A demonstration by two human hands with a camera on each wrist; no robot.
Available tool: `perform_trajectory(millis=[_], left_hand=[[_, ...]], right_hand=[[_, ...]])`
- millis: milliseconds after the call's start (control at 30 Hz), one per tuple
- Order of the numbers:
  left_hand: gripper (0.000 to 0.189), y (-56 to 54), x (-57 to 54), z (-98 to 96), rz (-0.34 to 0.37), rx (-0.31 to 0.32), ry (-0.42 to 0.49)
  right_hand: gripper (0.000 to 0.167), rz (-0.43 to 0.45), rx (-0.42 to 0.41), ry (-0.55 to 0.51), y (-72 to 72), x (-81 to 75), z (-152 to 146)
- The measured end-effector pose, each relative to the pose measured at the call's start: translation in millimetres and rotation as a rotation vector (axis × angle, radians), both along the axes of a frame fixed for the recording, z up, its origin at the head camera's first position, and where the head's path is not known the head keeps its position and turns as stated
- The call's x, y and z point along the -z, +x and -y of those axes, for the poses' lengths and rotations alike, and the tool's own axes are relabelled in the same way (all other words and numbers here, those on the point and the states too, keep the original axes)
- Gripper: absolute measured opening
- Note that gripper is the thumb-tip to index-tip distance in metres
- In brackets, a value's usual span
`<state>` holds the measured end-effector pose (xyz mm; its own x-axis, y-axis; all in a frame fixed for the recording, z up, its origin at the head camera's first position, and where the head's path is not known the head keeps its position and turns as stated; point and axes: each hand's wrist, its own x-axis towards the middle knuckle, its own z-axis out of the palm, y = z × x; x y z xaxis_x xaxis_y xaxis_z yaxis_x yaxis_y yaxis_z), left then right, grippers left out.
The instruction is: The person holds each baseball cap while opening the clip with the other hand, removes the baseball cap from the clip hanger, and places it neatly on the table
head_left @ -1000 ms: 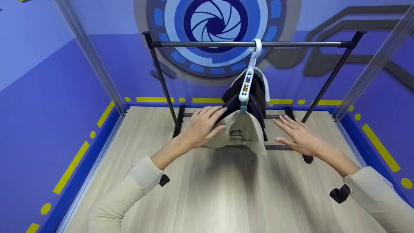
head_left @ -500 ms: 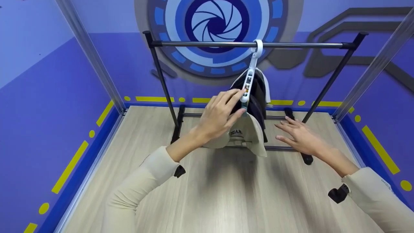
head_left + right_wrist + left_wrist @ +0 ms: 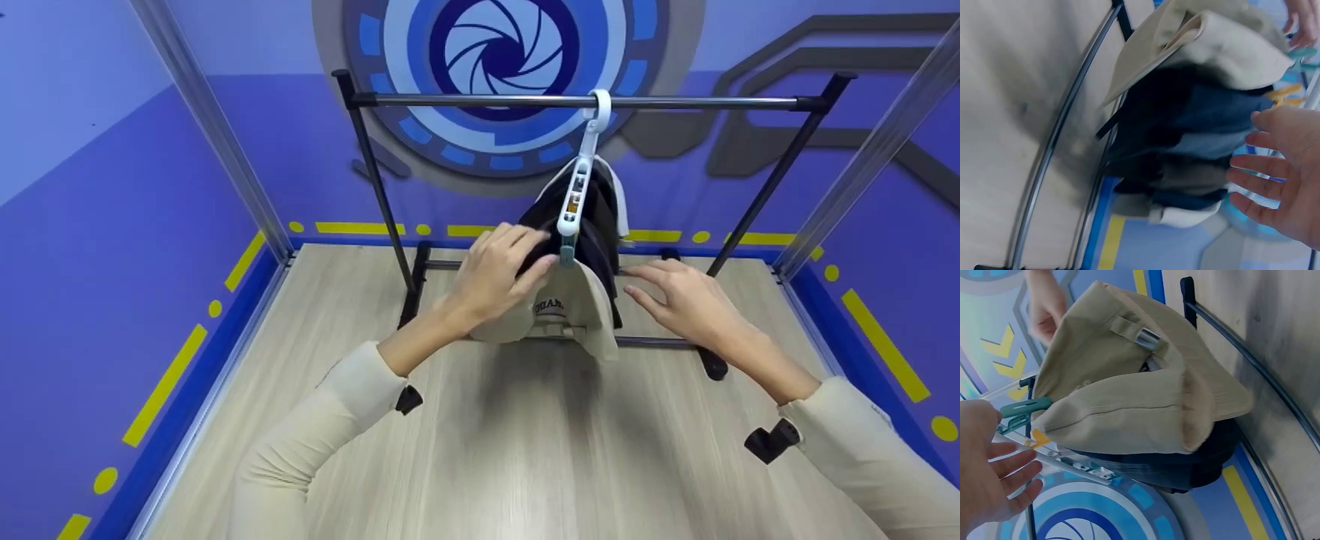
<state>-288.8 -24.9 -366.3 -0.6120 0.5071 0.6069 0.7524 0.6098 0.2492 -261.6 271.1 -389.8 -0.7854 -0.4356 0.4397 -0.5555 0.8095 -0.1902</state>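
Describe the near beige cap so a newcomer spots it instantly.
Find the dark clothes rack, then the white hanger on it. A green clip at its near end holds the beige cap. Pale, lettered cloth sets it apart from the dark caps directly behind.

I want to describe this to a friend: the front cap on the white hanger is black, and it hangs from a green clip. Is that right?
Not quite: the front cap is beige, not black, as the head view shows. It does hang from a green clip on the white hanger.
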Motion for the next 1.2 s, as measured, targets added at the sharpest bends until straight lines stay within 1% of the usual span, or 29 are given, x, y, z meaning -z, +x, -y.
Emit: perform_trajectory(millis=[100, 300, 400, 500, 600, 800, 1000, 1200], left_hand=[[0.033, -0.1, 4.3, 1.6, 0.016, 0.001, -0.028], [0.025, -0.3, 8.6, -2.2, 0.037, -0.018, -0.064], [0.024, -0.9, 11.1, -4.1, 0.044, -0.025, -0.068], [0.023, -0.9, 13.4, -5.3, 0.056, -0.028, -0.054], [0.022, -0.6, 14.9, -6.6, 0.075, -0.03, -0.039], [0.021, -0.9, 16.5, -10.4, 0.102, -0.036, -0.035], [0.019, -2.7, 16.9, -14.0, 0.117, -0.035, -0.015], [0.019, -2.2, 16.7, -15.8, 0.134, -0.046, 0.006]], right_hand=[[0.027, -0.024, -0.012, -0.063, 0.5, -9.2, 13.2], [0.028, -0.05, -0.092, -0.2, -1.3, -27.7, 40.1], [0.031, -0.035, -0.116, -0.249, -2.6, -34.7, 51.8], [0.035, -0.001, -0.125, -0.282, -3.1, -39.6, 60.5], [0.035, 0.033, -0.14, -0.321, -4.2, -42.0, 66.0], [0.027, 0.069, -0.179, -0.403, -7.5, -43.9, 74.0], [0.026, 0.052, -0.156, -0.454, -10.2, -43.7, 80.0], [0.026, 0.06, -0.142, -0.485, -11.3, -43.5, 82.6]])
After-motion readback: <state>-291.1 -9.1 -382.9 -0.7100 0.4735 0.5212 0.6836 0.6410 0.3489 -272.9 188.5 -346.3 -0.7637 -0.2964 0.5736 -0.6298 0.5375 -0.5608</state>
